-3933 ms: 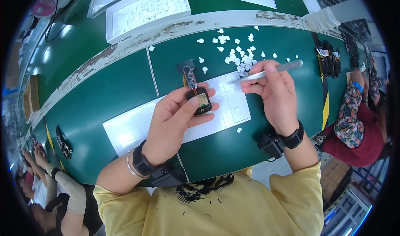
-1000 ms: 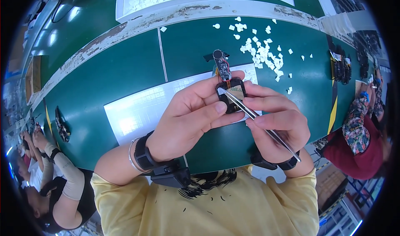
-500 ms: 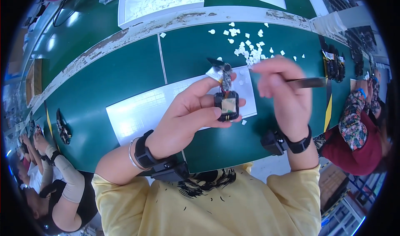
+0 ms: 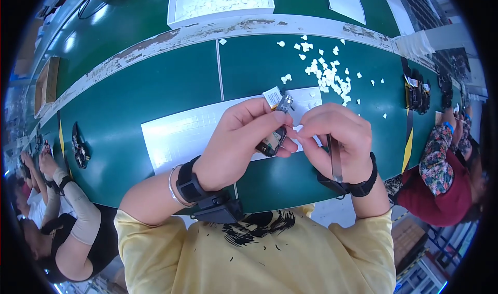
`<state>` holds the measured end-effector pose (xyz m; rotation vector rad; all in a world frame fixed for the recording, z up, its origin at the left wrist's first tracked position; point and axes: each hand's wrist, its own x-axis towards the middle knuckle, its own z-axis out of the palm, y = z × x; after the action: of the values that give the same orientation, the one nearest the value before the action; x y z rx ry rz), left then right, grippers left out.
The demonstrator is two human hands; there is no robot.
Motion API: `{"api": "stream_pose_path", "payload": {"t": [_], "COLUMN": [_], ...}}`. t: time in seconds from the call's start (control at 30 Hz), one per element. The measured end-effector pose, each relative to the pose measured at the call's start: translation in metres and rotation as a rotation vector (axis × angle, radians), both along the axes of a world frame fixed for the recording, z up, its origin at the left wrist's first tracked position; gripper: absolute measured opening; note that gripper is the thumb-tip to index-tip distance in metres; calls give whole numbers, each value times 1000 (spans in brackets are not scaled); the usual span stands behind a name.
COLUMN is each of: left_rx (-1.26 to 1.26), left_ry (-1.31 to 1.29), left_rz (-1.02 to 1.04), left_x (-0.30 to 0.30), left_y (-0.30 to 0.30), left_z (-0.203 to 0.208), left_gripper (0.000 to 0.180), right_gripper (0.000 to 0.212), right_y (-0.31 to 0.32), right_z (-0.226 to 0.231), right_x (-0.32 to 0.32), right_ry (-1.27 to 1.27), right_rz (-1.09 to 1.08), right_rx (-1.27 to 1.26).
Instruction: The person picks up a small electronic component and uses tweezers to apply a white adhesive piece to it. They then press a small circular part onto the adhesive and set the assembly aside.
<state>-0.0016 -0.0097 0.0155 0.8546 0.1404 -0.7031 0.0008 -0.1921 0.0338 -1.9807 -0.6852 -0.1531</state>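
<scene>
My left hand [image 4: 236, 138] is closed round a small black electronic device [image 4: 272, 142] with a beige label on its casing. A small circuit board [image 4: 285, 103] and a silvery-white battery pouch [image 4: 272, 97] stick out past my fingers. Close on the right is my right hand [image 4: 340, 135], its thumb and forefinger pinched near the device. Something small and white shows at those fingertips, too small to tell. A flat metal tool like tweezers [image 4: 335, 159] is tucked in its curled fingers, pointing back toward my wrist. Beneath both hands lies a white gridded sheet [image 4: 176, 138].
Many small white tabs [image 4: 332, 78] lie scattered on the green table [image 4: 140, 91]. A white box [image 4: 220, 16] of similar pieces stands beyond a worn white ledge [image 4: 197, 33]. Black devices lie at left [image 4: 79, 147] and right [image 4: 416, 94]. Co-workers sit on both sides.
My right hand has come down and left to meet the device, and the metal tool has swung from pointing right to pointing down. My left hand has turned and tilted the device.
</scene>
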Motion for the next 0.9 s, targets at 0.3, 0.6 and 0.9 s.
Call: {"api": "stream_pose_path", "payload": {"t": [0.3, 0.6, 0.9], "left_rx": [142, 211, 48], "left_ry": [-187, -213, -179], "left_rz": [52, 16, -41], "left_x": [-4, -3, 0], "left_y": [-8, -5, -1], "left_z": [1, 3, -5], "left_gripper": [11, 12, 16], "right_gripper": [18, 12, 14], "right_y": [7, -20, 3], "right_z": [-6, -11, -10], "right_x": [0, 11, -4], "right_ry": [-84, 264, 422], "right_rz": [-145, -444, -95], "right_rx": [-89, -24, 357]}}
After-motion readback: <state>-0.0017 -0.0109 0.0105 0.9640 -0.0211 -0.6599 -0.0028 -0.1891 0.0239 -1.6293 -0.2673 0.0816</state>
